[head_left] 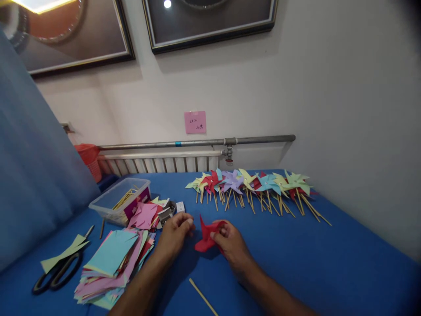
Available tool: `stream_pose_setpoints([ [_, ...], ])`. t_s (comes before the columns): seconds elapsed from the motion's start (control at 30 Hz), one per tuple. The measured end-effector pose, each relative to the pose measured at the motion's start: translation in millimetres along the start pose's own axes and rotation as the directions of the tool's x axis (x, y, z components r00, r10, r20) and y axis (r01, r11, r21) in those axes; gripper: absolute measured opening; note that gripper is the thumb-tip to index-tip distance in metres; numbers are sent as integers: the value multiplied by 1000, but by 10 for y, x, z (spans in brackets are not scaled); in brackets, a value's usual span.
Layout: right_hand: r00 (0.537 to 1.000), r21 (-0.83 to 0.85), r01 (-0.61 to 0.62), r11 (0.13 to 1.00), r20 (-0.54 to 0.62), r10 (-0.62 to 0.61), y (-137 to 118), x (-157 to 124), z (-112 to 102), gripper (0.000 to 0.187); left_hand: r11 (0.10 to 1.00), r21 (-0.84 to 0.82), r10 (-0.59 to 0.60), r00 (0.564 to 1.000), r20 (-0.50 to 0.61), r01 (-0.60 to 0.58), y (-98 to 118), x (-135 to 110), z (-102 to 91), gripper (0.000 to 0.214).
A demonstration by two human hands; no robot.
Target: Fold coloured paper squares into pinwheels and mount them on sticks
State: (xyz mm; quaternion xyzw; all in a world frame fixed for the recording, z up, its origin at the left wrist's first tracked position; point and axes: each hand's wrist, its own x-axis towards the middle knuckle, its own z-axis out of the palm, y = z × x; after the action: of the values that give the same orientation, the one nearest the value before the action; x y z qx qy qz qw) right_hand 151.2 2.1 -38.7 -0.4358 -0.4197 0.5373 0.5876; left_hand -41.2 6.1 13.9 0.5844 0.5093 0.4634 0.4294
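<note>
My right hand (230, 243) pinches a folded red paper square (205, 239) that is partly bent into pinwheel blades, low over the blue table (329, 263). My left hand (176, 230) is just left of the paper with its fingers curled together; what they hold, if anything, is too small to see. A loose wooden stick (202, 296) lies on the cloth between my forearms. A row of several finished paper pinwheels on sticks (253, 186) lies at the back of the table.
A stack of coloured paper squares (113, 263) lies at the left with black scissors (57, 272) beside it. A clear plastic box of sticks (121, 199) stands behind them. A radiator and pipe (197, 142) run along the wall, where a pink note (195, 122) hangs.
</note>
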Motion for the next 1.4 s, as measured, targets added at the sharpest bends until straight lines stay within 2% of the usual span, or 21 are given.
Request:
stream_pose_setpoints([
  [0.07,999,-11,15,1000,-34,-15,-1,26,-25,28,965,258,43,998,49,-54,17,40,-218,22],
  [0.13,998,-28,21,999,-60,-23,-6,49,-58,28,843,533,37,996,83,-76,36,65,-420,16],
  [0.23,997,-21,20,1000,-80,-22,-16,65,-97,30,715,689,-72,967,244,-120,52,74,-567,12],
  [0.3,995,3,15,1000,-95,-15,-17,67,-107,31,710,685,-121,931,344,-160,50,69,-553,14],
  [0.37,995,10,6,1000,-104,-5,-7,71,-108,31,716,678,-139,918,372,-166,45,64,-491,15],
  [0.43,995,-2,4,1000,-105,-4,12,82,-105,30,685,715,-161,929,333,-137,46,60,-423,13],
  [0.57,994,-17,23,1000,-107,-25,49,106,-96,31,572,815,-203,948,247,-90,70,47,-317,24],
  [0.77,995,-8,-4,1000,-102,3,29,79,-100,31,496,868,-231,959,163,-28,58,27,-234,12],
  [0.93,996,-17,-11,1000,-88,10,-36,25,-107,30,515,857,-217,963,163,-29,66,45,-240,16],
  [1.07,995,-15,-21,1000,-96,20,-59,12,-98,30,476,880,-217,968,130,-11,61,45,-211,23],
  [1.2,995,-5,-20,1000,-98,20,-31,29,-100,33,441,897,-219,973,75,30,33,37,-170,18],
  [1.4,995,-19,7,1000,-96,-9,-8,51,-105,30,455,891,-204,971,124,-18,43,30,-183,18],
])
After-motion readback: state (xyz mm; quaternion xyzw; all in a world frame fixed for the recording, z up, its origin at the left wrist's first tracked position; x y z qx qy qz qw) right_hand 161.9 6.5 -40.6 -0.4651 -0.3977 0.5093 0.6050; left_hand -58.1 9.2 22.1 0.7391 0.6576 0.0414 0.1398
